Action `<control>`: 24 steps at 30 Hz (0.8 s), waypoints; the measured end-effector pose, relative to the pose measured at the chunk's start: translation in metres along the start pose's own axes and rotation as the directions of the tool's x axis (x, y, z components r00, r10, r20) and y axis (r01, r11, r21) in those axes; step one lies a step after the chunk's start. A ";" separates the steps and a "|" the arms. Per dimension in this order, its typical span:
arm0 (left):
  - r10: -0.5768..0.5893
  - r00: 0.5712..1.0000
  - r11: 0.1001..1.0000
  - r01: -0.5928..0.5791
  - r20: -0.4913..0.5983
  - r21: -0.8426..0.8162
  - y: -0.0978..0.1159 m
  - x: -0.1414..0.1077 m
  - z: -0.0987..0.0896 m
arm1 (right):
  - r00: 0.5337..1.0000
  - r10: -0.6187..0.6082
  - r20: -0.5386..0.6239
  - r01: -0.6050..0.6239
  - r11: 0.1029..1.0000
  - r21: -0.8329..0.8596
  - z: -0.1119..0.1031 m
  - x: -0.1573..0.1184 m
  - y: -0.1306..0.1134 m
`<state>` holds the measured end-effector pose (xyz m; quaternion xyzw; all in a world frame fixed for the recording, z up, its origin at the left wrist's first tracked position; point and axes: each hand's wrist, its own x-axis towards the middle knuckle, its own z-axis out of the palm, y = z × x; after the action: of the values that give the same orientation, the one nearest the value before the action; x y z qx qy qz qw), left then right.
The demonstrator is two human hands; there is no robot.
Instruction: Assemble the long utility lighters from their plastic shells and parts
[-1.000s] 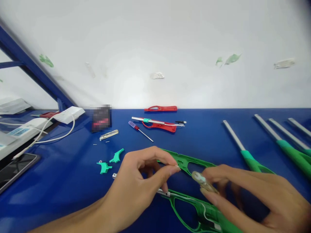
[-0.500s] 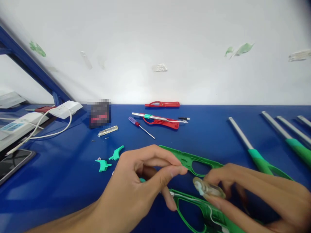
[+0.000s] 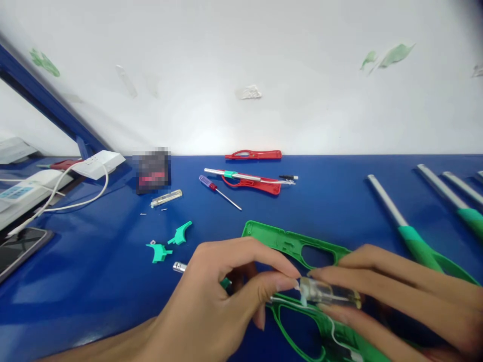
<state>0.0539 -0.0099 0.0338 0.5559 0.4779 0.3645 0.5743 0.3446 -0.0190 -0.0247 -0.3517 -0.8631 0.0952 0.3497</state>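
Two hands [image 3: 226, 296] [image 3: 407, 289], clear cartridge [image 3: 332, 293], blurred pink-marked packet [image 3: 153, 171]

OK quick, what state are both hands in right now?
Left hand: pinched closed at one end of the clear cylinder; anything held, I can't tell.
Right hand: holding the clear cylinder.

Screwdriver [image 3: 214, 186]: translucent purple handle [image 3: 207, 182] with red at its front, silver shaft [image 3: 228, 198]. Table [image 3: 105, 271] beneath it: plain dark blue. Wall [image 3: 196, 90] beyond the screwdriver: white, irregularly blotched pale green and off-white. Right of the screwdriver: red shell [image 3: 270, 186], silver rod [image 3: 245, 176], turquoise band [image 3: 230, 174]. Nearer, left of the screwdriver: trigger pieces [image 3: 160, 253], both solid turquoise. Nearer, right of it: casing halves [image 3: 285, 239], uniform green; held tank [image 3: 334, 294], transparent with yellowish tint. Far right of the screwdriver: silver barrels [image 3: 387, 200], turquoise collars [image 3: 407, 233].
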 end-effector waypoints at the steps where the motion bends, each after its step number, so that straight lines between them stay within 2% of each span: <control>1: -0.008 1.000 1.000 0.008 -0.009 0.013 0.001 0.000 0.001 | 1.000 -0.005 0.005 0.005 1.000 0.001 -0.001 0.002 0.000; 5: 0.049 0.998 0.997 -0.047 -0.026 0.066 0.002 0.000 0.002 | 1.000 -0.010 0.002 0.010 0.999 -0.045 -0.001 0.003 0.000; 13: 0.184 0.982 0.973 -0.186 0.029 0.136 -0.004 -0.001 0.000 | 0.999 -0.049 0.016 0.050 0.995 -0.089 -0.003 -0.002 -0.002; 19: 0.420 0.904 0.861 -0.426 0.085 0.279 -0.016 -0.002 0.000 | 0.995 -0.095 -0.008 0.093 0.986 -0.138 -0.001 -0.013 0.008; 22: 0.467 0.878 0.822 -0.475 0.105 0.313 -0.023 -0.005 0.002 | 0.985 -0.168 -0.026 0.160 0.967 -0.196 0.004 -0.026 0.013; 24: 0.489 0.866 0.802 -0.493 0.105 0.335 -0.026 -0.007 0.003 | 0.985 -0.169 -0.019 0.162 0.968 -0.193 0.006 -0.033 0.014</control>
<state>0.0522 -0.0203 0.0086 0.7563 0.3711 0.4054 0.3549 0.3649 -0.0303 -0.0524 -0.3121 -0.8882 -0.0236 0.3365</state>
